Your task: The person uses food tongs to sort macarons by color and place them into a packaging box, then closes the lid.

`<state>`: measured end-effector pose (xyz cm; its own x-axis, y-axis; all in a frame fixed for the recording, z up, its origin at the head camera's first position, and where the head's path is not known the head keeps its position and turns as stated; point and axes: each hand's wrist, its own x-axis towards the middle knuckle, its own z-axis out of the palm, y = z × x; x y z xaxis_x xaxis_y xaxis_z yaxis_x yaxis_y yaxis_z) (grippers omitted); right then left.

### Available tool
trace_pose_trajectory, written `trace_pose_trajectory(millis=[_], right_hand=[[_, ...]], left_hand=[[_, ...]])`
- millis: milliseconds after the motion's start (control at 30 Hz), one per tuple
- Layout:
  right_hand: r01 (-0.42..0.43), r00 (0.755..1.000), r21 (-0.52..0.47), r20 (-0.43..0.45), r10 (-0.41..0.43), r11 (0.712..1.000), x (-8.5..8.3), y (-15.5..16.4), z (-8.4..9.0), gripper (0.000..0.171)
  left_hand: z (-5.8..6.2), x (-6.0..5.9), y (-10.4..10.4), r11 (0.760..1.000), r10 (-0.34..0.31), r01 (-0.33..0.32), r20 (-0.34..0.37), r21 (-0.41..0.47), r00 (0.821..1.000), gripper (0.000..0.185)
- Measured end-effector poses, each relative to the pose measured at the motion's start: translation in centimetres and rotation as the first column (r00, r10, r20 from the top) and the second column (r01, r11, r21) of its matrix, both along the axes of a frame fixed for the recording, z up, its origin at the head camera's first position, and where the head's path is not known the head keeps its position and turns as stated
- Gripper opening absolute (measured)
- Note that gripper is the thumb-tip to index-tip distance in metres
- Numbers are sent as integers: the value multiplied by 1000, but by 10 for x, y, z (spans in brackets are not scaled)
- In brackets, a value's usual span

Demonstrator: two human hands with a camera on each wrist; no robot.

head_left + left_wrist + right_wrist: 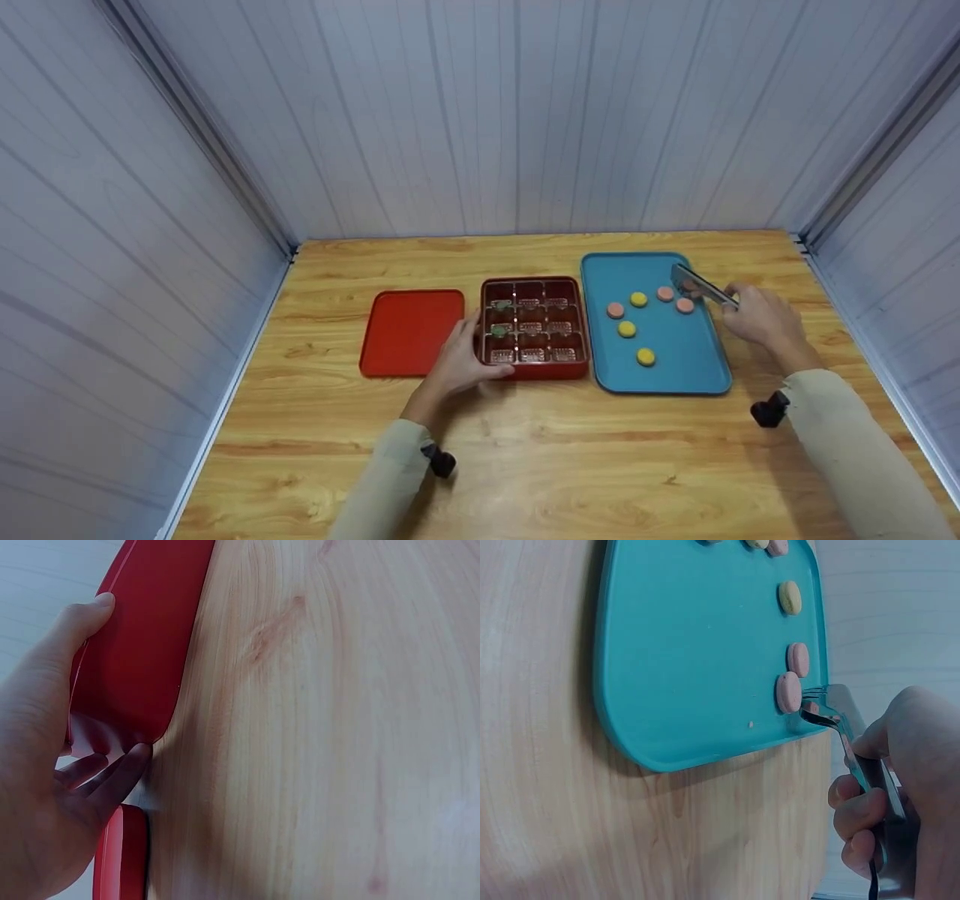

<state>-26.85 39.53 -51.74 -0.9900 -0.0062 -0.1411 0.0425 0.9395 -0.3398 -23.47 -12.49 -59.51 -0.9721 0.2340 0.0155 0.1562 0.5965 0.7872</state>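
Observation:
My left hand [459,360] holds the front left corner of a dark red box [536,371], thumb along its front wall and fingers by the left side. A clear divided insert [531,328] fills the box, and green macarons [499,330] sit in two left-column compartments. My right hand [761,319] grips metal tongs [709,289], which have one forked end and one flat end. Between those ends, at the right side of a blue tray [660,382], is a pink macaron [811,708]. Another pink macaron [788,692] lies right beside the forked tip.
Several pink and yellow macarons [646,357] lie spread over the blue tray, just right of the box. Left of the box lies a flat red lid [412,330]. Pale panel walls [487,120] enclose the wooden table [562,457] at the back and both sides.

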Motion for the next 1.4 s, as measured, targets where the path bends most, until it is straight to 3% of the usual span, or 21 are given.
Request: trace_pose_trajectory(millis=[267,367,500,567,633,767,1000,1200,1400], right_hand=[[-9,1000,-21,-18,8,1000,2,2,8,41],[-13,1000,-19,-23,12,1000,2,1,10,41],[-24,999,-12,-25,24,1000,3,-1,15,41],[-34,999,-11,-27,34,999,3,-3,18,41],[-41,999,-10,-29,41,999,4,-5,20,43],[-52,998,-4,-42,51,999,4,-11,24,45],[-82,993,19,-88,83,996,3,-24,28,38],[-117,986,20,-120,118,993,2,-39,32,40],[-137,983,31,-121,140,990,3,-53,37,38]], left_hand=[[-5,-1,-1,1000,-11,10,-30,-10,1000,132],[-13,-5,-3,1000,-12,11,-53,-3,999,137],[-36,-16,-7,1000,5,-6,-61,-30,998,145],[-42,-18,-8,999,13,-14,-45,-36,999,148],[-38,-15,-7,999,10,-12,-48,-33,999,144],[-17,-3,-3,1000,-6,6,-39,15,999,138],[-31,-7,-5,1000,-5,3,-96,-19,995,139],[-7,5,-3,998,-9,11,-41,63,999,136],[-9,3,-1,999,-5,7,-45,35,999,135]])
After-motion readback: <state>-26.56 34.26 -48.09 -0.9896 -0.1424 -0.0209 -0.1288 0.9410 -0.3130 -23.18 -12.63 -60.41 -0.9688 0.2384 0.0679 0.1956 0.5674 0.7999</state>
